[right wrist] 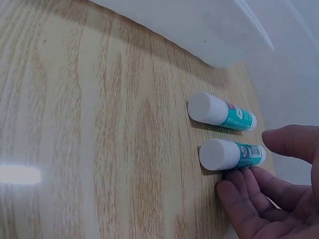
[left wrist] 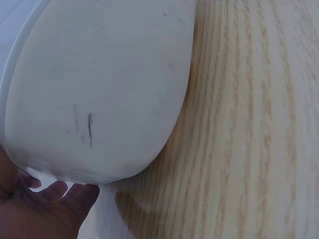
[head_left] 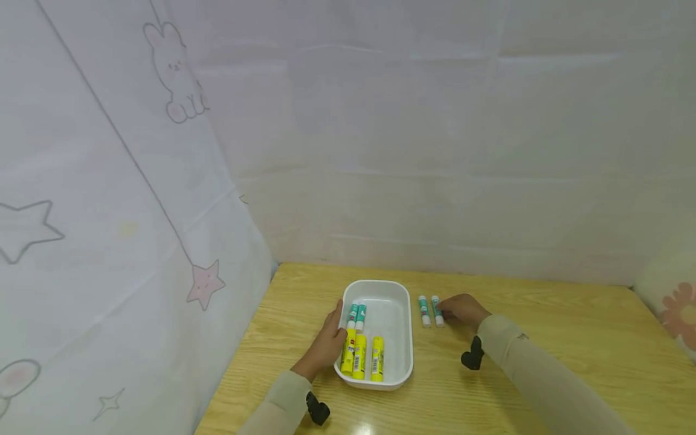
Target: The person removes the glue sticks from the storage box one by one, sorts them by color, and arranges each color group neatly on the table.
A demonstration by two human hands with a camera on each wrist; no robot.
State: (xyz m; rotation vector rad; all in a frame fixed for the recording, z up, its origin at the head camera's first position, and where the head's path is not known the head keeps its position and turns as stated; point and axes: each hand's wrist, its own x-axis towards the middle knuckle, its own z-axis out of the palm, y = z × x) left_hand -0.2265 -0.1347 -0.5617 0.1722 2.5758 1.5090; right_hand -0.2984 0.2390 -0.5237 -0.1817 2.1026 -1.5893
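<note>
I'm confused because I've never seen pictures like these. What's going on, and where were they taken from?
There's no robot, just a person's bare left hand and right hand. The wide picture looks down from the person's head; the others come from the left and right wrists. On the table is a white tray with three yellow sticks and two green-labelled sticks, probably glue. Two more lie beside it. The left hand holds the tray's side. The right hand's fingers are at the outer stick, but I can't tell if they grip it.
</note>
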